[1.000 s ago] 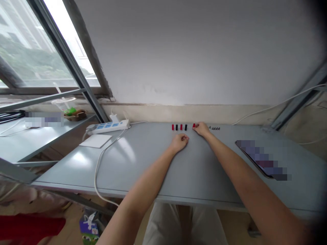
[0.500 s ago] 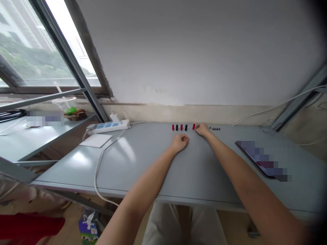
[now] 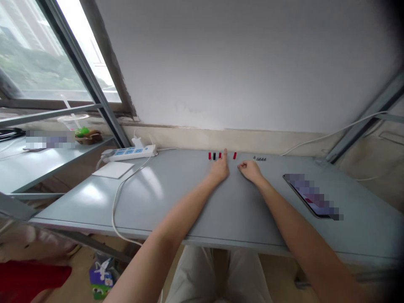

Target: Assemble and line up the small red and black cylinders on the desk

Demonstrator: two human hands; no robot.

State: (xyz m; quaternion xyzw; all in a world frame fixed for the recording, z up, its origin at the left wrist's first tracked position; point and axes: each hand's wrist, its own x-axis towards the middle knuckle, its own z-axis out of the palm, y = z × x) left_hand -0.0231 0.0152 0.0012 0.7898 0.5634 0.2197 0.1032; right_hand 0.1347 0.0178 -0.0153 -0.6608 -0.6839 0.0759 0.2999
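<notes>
Near the wall on the grey table [image 3: 176, 202] small red and black cylinders stand in a row. From the left come a red one [image 3: 209, 155], a black one [image 3: 214, 156] and another red one [image 3: 220, 155]. My left hand [image 3: 220, 167] is at the row's right end, a finger stretched up beside that red one, hiding the spot where a black one stood. A separate red cylinder [image 3: 235, 155] leans slightly, untouched. My right hand [image 3: 250, 170] is just in front and to its right, fingers curled; what they hold, if anything, is hidden.
Several small dark pieces [image 3: 260, 159] lie right of my right hand. A tablet [image 3: 311, 197] rests further right. At the left are a white power strip [image 3: 132, 152], a white flat square [image 3: 113, 169] and a looping cable [image 3: 114, 210].
My left hand has moved forward to the row and stretched out a finger. My right hand has let go of the separate red cylinder and drawn back toward me. The view has shifted slightly.
</notes>
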